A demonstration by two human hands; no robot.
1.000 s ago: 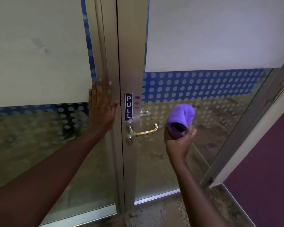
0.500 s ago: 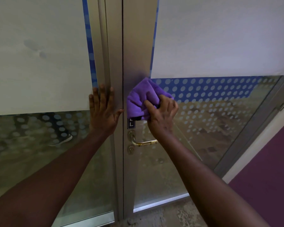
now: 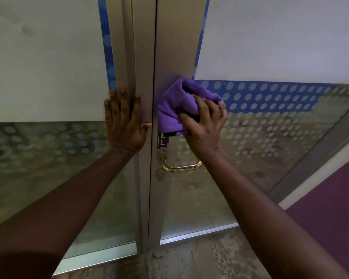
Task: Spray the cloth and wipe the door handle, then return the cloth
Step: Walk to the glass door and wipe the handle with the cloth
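I see my left hand [image 3: 125, 121] laid flat against the metal frame [image 3: 143, 57] left of the door seam, fingers straight and slightly spread, the thumb tip reaching to the dark seam line. My right hand [image 3: 205, 125] presses the purple cloth [image 3: 173, 107] against the door stile [image 3: 177, 37], fingers curled and bunching the fabric, with folds pinched between them. The cloth sits above the door handle [image 3: 181, 166], apart from it, and covers the upper part of the small dark sign [image 3: 163, 140]; only two letters show beneath the cloth's lower edge. The cloth's left edge lies right at the seam, close to my left thumb but I cannot tell if they touch. Its right side hangs past the stile edge over the dotted blue band on the glass [image 3: 270, 97].

The handle is a brass lever running rightward under my right wrist, with the keyhole [image 3: 160, 175] just below its base. Between the sign's bottom edge and the handle there is a short bare stretch of stile. To the right, the glass panel [image 3: 260, 148] is open and clear of obstacles as far as the slanted frame [image 3: 310, 158]. The floor [image 3: 189, 262] shows below.
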